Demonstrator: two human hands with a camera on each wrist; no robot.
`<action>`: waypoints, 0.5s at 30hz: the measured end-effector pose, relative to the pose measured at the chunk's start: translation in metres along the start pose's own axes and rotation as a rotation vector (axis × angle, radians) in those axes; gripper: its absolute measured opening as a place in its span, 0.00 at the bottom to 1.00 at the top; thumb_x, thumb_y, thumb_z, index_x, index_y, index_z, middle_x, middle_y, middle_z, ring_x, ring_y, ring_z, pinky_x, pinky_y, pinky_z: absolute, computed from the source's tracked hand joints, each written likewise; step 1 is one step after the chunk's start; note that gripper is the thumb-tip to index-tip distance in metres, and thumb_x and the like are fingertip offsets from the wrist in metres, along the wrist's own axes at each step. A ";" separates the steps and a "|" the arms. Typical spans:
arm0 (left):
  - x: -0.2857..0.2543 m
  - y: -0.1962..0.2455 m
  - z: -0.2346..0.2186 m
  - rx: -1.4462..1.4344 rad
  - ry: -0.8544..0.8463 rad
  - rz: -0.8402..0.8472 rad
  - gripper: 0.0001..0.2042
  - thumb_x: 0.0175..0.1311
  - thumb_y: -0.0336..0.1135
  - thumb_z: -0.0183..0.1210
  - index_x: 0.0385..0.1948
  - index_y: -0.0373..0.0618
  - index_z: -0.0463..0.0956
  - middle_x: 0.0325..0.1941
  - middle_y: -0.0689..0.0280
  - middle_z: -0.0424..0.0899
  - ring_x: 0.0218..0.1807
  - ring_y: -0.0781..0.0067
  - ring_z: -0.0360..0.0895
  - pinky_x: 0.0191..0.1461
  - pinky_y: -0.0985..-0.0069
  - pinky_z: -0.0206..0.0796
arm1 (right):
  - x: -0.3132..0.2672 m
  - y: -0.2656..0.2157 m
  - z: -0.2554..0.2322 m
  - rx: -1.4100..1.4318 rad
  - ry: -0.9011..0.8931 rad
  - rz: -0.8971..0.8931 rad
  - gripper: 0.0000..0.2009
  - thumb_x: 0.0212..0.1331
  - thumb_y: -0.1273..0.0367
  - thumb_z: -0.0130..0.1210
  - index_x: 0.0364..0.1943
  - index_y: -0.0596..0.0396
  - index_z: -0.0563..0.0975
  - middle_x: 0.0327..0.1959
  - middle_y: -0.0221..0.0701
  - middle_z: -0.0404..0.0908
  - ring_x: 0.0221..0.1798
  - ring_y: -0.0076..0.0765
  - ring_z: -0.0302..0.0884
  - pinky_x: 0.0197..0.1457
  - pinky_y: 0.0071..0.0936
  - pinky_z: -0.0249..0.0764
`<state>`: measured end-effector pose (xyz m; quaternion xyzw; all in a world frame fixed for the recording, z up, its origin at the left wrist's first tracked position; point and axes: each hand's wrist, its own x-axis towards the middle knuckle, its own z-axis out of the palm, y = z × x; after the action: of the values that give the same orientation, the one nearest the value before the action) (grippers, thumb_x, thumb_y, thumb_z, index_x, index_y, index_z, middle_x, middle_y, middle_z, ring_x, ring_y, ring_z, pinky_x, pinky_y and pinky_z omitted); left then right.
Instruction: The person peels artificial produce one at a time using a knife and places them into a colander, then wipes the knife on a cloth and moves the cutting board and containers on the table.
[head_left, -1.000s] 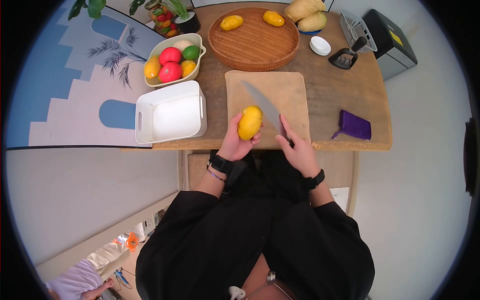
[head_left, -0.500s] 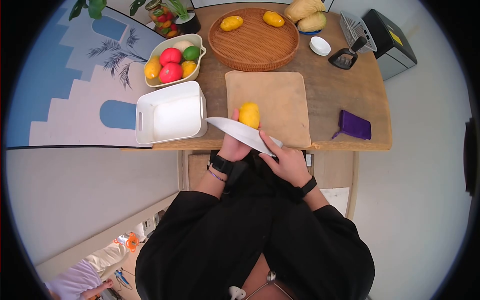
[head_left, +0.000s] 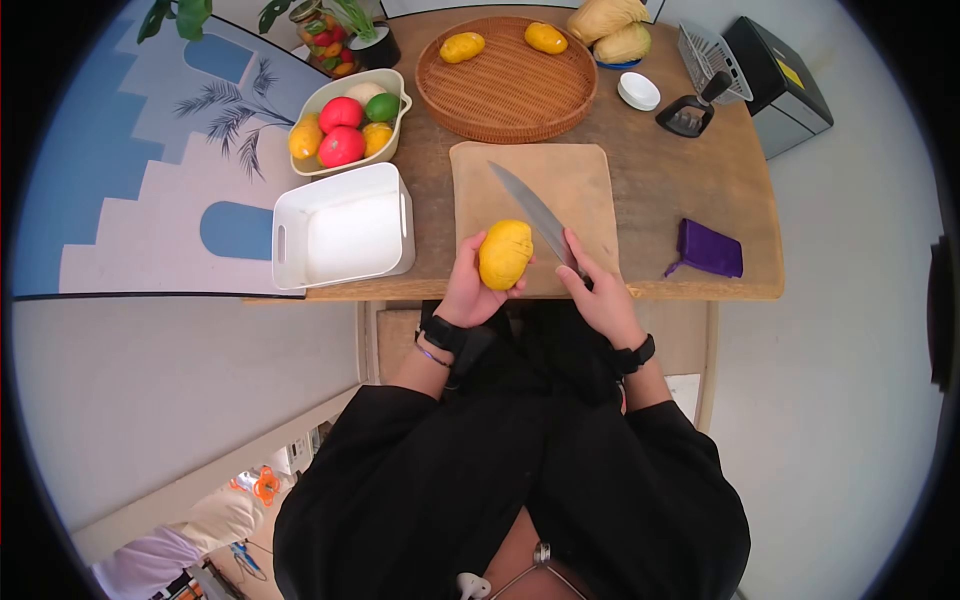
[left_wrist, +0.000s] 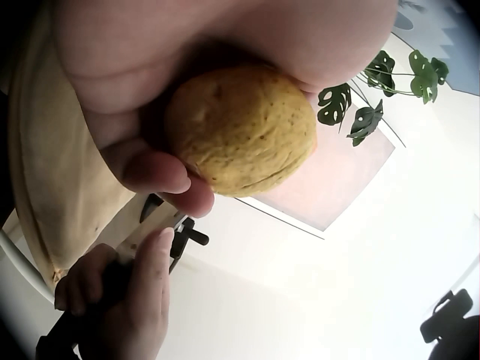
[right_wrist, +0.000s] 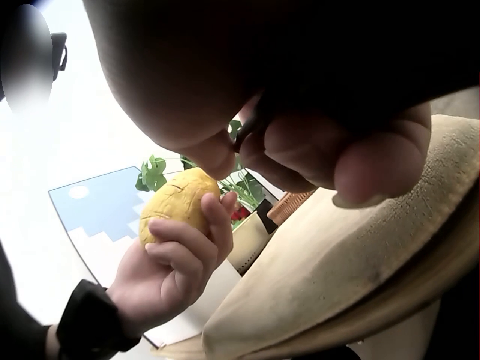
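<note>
In the head view my left hand (head_left: 470, 292) holds a yellow potato (head_left: 506, 255) over the near edge of the beige cutting board (head_left: 580, 190). Its speckled skin fills the middle of the left wrist view, and from the right wrist the potato (right_wrist: 180, 204) shows thin lines scored across its surface. My right hand (head_left: 605, 303) grips a large kitchen knife, whose blade (head_left: 530, 208) points away and leftward above the board, just right of the potato. The knife's handle is mostly hidden in the palm.
A white bin (head_left: 345, 235) stands left of the board, below a bowl of fruit and vegetables (head_left: 403, 110). Behind lies a round wicker tray (head_left: 510, 90) with two yellow potatoes. To the right are a purple pouch (head_left: 710, 250), a black-handled tool (head_left: 688, 118) and a small white dish (head_left: 639, 92).
Half a second ago the blade lay across the near side of the potato, pointing left. Now the knife has swung away to the right, and the potato is turned, showing scored lines.
</note>
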<state>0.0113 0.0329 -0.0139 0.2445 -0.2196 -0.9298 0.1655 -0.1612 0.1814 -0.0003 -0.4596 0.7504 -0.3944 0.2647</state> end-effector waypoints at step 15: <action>0.018 -0.012 -0.025 -0.155 -0.041 0.062 0.32 0.74 0.70 0.45 0.54 0.48 0.77 0.43 0.60 0.87 0.45 0.63 0.86 0.52 0.64 0.79 | -0.029 -0.018 0.020 -0.394 -0.107 -0.305 0.34 0.66 0.51 0.62 0.76 0.24 0.65 0.18 0.40 0.78 0.22 0.50 0.81 0.28 0.43 0.77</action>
<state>0.0068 0.0272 -0.0459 0.2049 -0.1579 -0.9433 0.2080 -0.1252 0.1959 0.0048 -0.6305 0.7197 -0.2509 0.1469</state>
